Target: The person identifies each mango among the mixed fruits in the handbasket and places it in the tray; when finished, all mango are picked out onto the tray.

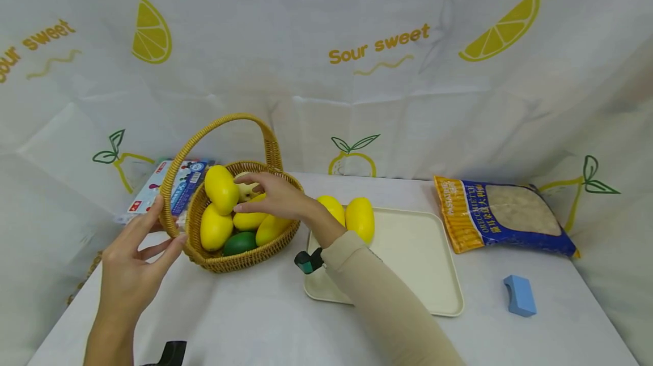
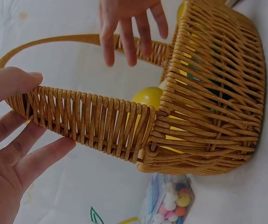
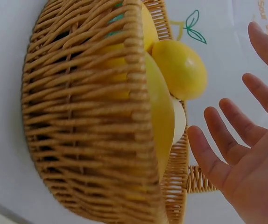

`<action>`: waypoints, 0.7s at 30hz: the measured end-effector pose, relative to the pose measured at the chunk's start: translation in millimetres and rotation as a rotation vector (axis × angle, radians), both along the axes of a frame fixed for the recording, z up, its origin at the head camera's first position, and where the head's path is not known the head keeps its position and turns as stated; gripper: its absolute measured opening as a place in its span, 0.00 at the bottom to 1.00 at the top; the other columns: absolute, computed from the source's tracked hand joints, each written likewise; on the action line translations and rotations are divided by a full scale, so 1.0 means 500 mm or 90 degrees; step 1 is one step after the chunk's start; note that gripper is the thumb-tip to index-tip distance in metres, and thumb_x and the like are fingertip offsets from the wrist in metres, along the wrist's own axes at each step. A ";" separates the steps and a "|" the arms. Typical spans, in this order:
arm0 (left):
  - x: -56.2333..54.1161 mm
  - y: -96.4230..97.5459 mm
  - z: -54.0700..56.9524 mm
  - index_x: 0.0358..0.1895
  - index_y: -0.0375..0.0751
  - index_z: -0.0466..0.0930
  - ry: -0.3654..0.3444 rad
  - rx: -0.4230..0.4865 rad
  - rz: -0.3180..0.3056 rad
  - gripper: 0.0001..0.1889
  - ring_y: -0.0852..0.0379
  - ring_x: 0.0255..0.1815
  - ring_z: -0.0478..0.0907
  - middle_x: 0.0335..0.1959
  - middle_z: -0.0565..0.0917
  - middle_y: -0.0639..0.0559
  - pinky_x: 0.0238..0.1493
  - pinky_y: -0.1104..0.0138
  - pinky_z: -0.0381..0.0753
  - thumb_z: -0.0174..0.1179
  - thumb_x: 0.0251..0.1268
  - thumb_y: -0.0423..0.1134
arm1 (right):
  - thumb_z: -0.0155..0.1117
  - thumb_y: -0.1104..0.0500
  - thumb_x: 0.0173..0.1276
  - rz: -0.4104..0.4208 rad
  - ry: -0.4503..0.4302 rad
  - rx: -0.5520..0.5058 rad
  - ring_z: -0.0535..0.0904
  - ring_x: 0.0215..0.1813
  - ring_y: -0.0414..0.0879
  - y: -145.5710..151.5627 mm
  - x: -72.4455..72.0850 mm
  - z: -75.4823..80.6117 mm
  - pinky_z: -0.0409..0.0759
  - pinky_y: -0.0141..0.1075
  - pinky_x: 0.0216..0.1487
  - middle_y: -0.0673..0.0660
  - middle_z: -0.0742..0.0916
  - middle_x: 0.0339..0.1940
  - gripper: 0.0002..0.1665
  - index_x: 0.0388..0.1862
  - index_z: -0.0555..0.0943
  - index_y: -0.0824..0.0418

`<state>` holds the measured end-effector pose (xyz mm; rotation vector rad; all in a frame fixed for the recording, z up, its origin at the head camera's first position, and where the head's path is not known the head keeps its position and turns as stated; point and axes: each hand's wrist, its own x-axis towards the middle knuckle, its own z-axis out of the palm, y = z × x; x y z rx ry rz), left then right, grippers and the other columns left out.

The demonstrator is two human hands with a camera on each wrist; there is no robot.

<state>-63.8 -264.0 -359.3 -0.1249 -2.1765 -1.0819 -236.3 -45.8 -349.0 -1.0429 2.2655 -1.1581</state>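
On the left of the table stands a wicker basket [image 1: 224,264] with a tall arched handle [image 2: 96,116]. My left hand [image 1: 135,258] holds that handle low on its left side, thumb on one face and fingers on the other. Inside lie several smooth yellow fruits [image 1: 216,233], a dark green one [image 1: 240,243] and a pale one [image 1: 246,189] partly hidden by my right hand [image 1: 278,196]. That hand hovers over the basket, fingers spread and holding nothing, its fingertips close to the topmost yellow fruit [image 3: 179,69].
A cream tray [image 1: 418,258] right of the basket carries two yellow fruits [image 1: 359,220], partly behind my right forearm. Farther right are a pasta bag [image 1: 525,210] and a blue block [image 1: 520,296]. Behind the basket lie flat packages [image 1: 191,184]; small coloured balls [image 2: 173,200] show nearby.
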 end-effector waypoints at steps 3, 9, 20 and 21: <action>-0.001 -0.001 -0.001 0.72 0.45 0.73 0.002 0.002 -0.005 0.48 0.76 0.49 0.77 0.51 0.79 0.78 0.40 0.89 0.79 0.69 0.43 0.10 | 0.68 0.45 0.71 -0.003 0.009 0.000 0.74 0.74 0.56 -0.017 -0.001 0.004 0.79 0.45 0.71 0.51 0.73 0.77 0.37 0.76 0.70 0.51; -0.001 0.000 -0.001 0.73 0.47 0.72 -0.008 -0.001 0.006 0.48 0.77 0.49 0.77 0.52 0.78 0.78 0.40 0.89 0.79 0.69 0.44 0.11 | 0.67 0.45 0.71 -0.026 0.022 0.008 0.69 0.78 0.54 -0.054 -0.004 0.009 0.74 0.47 0.76 0.52 0.70 0.80 0.37 0.76 0.70 0.50; 0.000 0.003 0.002 0.73 0.47 0.72 -0.011 -0.007 0.012 0.48 0.77 0.49 0.77 0.52 0.78 0.79 0.39 0.89 0.79 0.70 0.44 0.11 | 0.69 0.46 0.71 -0.070 0.039 0.050 0.62 0.82 0.49 -0.107 -0.022 -0.007 0.65 0.45 0.83 0.53 0.70 0.79 0.36 0.75 0.72 0.49; 0.001 0.003 0.002 0.73 0.48 0.72 -0.013 -0.007 0.014 0.48 0.77 0.49 0.77 0.52 0.78 0.80 0.39 0.89 0.79 0.70 0.44 0.11 | 0.69 0.46 0.71 -0.069 0.040 0.058 0.61 0.82 0.49 -0.110 -0.024 -0.011 0.64 0.45 0.84 0.53 0.70 0.79 0.36 0.76 0.72 0.49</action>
